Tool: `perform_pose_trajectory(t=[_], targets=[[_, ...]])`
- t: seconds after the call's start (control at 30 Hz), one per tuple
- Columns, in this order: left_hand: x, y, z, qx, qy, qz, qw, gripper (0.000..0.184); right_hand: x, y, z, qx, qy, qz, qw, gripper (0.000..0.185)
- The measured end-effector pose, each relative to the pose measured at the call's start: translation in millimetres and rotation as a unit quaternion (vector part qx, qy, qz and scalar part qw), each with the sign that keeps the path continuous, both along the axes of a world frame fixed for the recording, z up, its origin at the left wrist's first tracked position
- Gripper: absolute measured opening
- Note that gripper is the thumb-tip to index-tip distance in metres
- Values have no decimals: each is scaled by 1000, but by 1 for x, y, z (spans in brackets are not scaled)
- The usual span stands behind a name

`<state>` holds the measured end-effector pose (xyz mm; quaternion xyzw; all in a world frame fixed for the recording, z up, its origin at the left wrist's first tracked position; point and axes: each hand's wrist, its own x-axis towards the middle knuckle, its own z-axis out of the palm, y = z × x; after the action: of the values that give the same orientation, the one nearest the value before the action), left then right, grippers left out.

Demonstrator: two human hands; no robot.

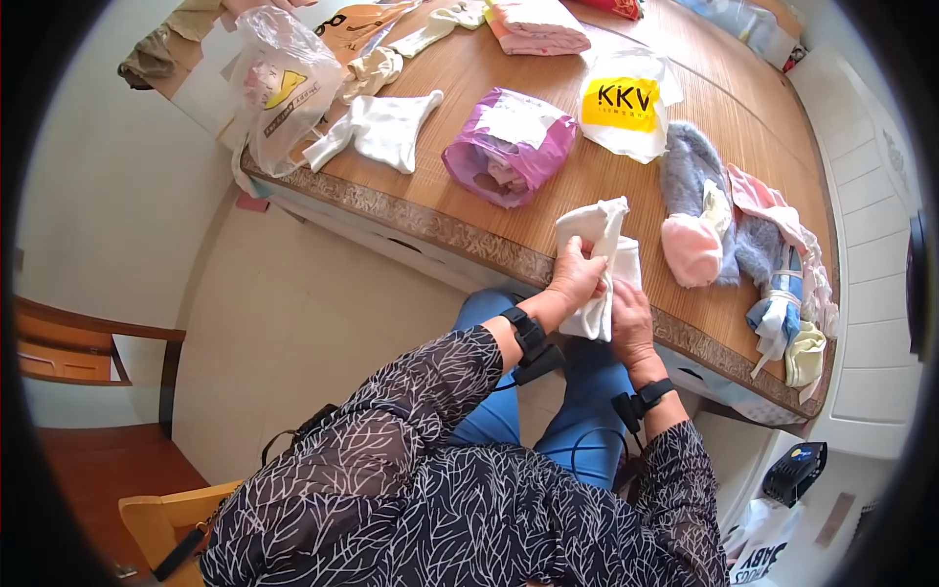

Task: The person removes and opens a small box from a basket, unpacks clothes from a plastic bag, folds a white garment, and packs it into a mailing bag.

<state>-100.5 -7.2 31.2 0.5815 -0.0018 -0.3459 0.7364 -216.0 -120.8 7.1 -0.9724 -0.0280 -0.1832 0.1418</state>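
At the near edge of the wooden surface, a small white cloth garment point(590, 227) is partly folded, with one layer raised. My left hand point(579, 272) pinches that raised layer between thumb and fingers. Close on its right, my right hand point(631, 315) grips the lower right part point(627, 259) of the same white cloth, its fingertips partly hidden by the fabric. Beyond my hands lies a purple plastic package point(514, 147), open at its near end with cloth inside. Another small white garment point(386, 132) is spread out farther left.
A white KKV bag point(623, 106) lies past the purple package. Grey fuzzy clothing point(690, 166), a pink piece point(693, 249) and bundled small clothes point(781, 293) lie at right. A clear plastic bag point(279, 88) sits at the left corner, and a folded pink cloth point(538, 27) farther back.
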Motion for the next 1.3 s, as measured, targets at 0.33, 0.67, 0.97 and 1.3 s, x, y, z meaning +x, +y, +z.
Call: perform_pose_trajectory(t=[0.33, 0.67, 0.97, 1.3], targets=[[-13, -31, -41, 1, -63, -78, 995, 23, 12, -26, -1, 572, 113, -164, 796, 68], [-9, 0, -32, -22, 0, -230, 973, 60, 41, -29, -7, 504, 172, -198, 823, 40], [-22, 20, -11, 257, -470, -101, 838, 27, 42, -11, 2, 725, 131, -166, 656, 37], [-26, 95, 10, -413, 132, 0, 901, 45, 67, 87, 62, 323, 97, -59, 940, 19]])
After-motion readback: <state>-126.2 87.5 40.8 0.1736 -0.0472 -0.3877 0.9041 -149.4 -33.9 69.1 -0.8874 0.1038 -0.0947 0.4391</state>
